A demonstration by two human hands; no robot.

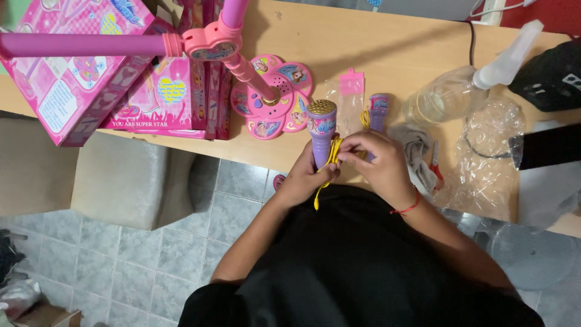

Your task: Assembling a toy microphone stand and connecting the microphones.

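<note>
The left hand (302, 175) was clenched around the handle of a purple toy microphone (321, 130), holding it upright over the edge of the desk (375, 48). Just beside it, the right hand (378, 166) pinched a yellow cord (330, 160) against the handle, its loose end hanging below the left hand. Beyond the right hand lay a second small microphone (379, 109). Farther out stood a pink flower-shaped stand base (272, 100), and beyond that, pink toy boxes (78, 66).

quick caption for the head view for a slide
Left hand holds a purple toy microphone while right hand pinches its yellow cord.
</note>
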